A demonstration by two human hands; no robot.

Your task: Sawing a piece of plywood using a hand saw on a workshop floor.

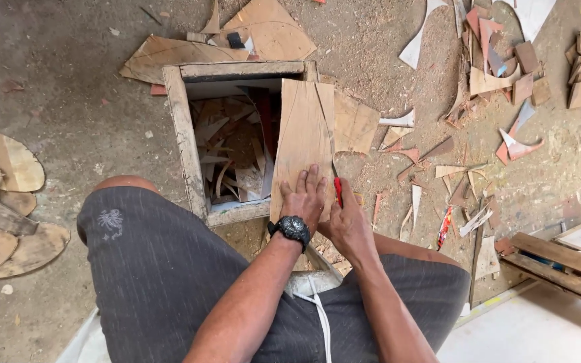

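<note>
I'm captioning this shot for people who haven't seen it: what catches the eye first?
At centre, the left hand presses a thin wooden sheet flat over the edge of a wooden box full of offcuts. Beside it, the right hand grips a red-handled knife against the sheet. Scraps litter the ground at upper right.
</note>
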